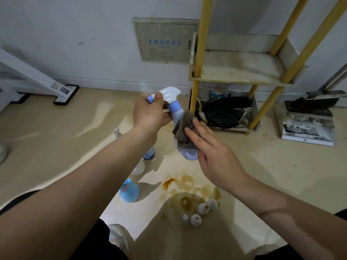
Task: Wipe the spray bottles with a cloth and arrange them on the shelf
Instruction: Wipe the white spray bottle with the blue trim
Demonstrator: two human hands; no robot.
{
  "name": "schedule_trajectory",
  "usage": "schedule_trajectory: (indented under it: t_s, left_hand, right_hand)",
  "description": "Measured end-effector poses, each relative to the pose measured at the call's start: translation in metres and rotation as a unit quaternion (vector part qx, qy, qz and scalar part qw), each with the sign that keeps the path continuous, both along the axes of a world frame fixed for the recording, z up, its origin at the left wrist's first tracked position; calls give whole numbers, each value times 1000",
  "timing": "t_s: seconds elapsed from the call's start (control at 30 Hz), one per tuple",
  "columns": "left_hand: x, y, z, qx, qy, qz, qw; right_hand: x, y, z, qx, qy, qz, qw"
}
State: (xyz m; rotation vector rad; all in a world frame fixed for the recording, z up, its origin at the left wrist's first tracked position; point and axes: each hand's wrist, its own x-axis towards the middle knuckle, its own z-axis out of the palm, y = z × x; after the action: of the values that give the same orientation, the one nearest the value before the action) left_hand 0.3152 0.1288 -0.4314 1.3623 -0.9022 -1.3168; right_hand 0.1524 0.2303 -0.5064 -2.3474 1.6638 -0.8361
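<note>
"Gripping the spray bottle by its white trigger head, is that the left hand?"

"Yes. Its fingers curl round the head and the thumb lies on top, next to the blue nozzle. The bottle is up in the air and tilted, with its base pointing down at the floor."

"And the right hand?"

"Flat, with straight fingers, pressing a grey cloth against the bottle's body. The cloth covers the middle, and the lilac base shows below it."

"Where is the shelf?"

"Just right of the bottle, against the wall. It has yellow posts and pale, stained boards. The bottom board holds a heap of black fabric."

"What stands on the floor?"

"Under the left forearm there is a blue bottle, a white bottle and a labelled bottle partly hidden by the arm. Nearer the person, four small white jars stand beside a brown stain."

"Farther out?"

"A beige wall panel with blue characters sits left of the shelf. A dustpan lies on the floor to its right."
</note>
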Motion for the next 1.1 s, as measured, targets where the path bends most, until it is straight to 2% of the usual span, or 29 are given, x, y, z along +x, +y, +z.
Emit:
schedule_trajectory:
  t_s: [0.1,0.17,0.27,0.47,0.63,0.73,0.87,1.0,1.1]
  left_hand:
    - [3,-2,0,7,0,10,1000]
    - [3,-1,0,13,1,11,1000]
    - [-4,5,-4,15,-2,-8,1000]
    - [-28,30,-14,31,-16,-55,998]
    - [-29,31,-17,34,7,-107,994]
    - [-26,33,-15,3,-11,-182,983]
    - [-21,32,-20,-19,-52,-211,976]
    - [-20,37,-27,19,-93,-272,958]
    - [-18,41,-34,72,-76,-346,932]
  right_hand:
    - [-8,-4,4,104,-139,-76,982]
    - [-13,-10,4,146,-191,-110,964]
    - [-13,-15,8,150,-197,-98,964]
    - [-3,-23,19,114,-112,-107,981]
    - [-15,-31,24,168,-242,-99,950]
    - [-22,-33,25,178,-291,-101,935]
    - [-25,-39,30,172,-336,-101,920]
    - [-24,-40,38,169,-375,-95,906]
    - [-23,-41,43,167,-418,-94,888]
